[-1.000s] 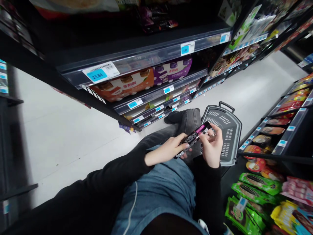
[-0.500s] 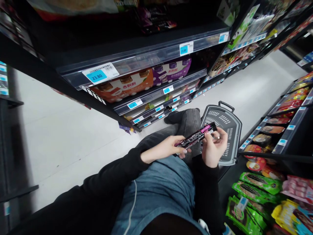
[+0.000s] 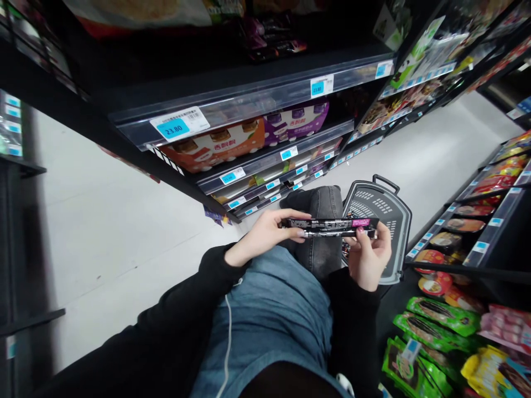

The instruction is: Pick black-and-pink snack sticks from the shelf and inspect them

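Note:
Held level across my lap is a long, narrow black snack packet [image 3: 332, 226] with white print and a pink label near its right end. My left hand [image 3: 267, 235] pinches the left end between thumb and fingers. At the other end, my right hand [image 3: 370, 255] grips the packet, its thumb on the near face below the pink label. A grey plastic shopping basket [image 3: 404, 221] stands on the floor just beyond my right hand. Part of its inside shows, with some small dark items partly hidden behind the packet and my knee.
A black store shelf [image 3: 249, 99] rises in front, with dark purple packets [image 3: 274, 41] on its upper level. Boxed drink packs [image 3: 219, 143] sit lower down. Along the right, another shelf holds bowls and green bags [image 3: 442, 315]. Pale floor [image 3: 112, 232] stretches to the left.
The packet has turned from a slant to nearly level. My left hand has moved left and up toward its end, and my right hand has shifted slightly right and down.

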The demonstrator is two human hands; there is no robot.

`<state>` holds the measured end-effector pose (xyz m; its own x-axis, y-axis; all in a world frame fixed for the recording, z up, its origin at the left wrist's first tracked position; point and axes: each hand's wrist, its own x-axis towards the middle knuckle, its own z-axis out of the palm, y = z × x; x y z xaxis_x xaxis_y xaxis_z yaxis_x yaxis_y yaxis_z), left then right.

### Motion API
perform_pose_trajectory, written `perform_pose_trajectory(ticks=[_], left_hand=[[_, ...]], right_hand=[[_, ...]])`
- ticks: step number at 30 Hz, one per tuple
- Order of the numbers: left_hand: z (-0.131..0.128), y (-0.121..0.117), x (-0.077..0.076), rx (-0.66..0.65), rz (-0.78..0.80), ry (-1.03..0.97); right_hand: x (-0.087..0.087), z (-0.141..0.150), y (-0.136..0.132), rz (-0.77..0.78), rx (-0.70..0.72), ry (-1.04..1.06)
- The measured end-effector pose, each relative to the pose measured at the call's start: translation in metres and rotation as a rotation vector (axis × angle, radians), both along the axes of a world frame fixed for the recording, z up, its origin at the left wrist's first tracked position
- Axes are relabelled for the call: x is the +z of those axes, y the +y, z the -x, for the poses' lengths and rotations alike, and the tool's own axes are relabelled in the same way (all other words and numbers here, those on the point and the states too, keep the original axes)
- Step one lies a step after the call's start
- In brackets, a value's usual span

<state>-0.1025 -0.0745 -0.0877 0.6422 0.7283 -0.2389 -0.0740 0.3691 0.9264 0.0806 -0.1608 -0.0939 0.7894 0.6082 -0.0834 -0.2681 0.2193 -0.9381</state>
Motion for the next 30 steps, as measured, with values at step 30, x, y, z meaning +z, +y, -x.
perform_pose_trajectory(ticks=[30], left_hand=[[0.03,0.018,0.002,0.227,-0.151,-0.211]], right_hand=[[0.028,-0.009,-0.029,-0.204,0.307,-0.332]])
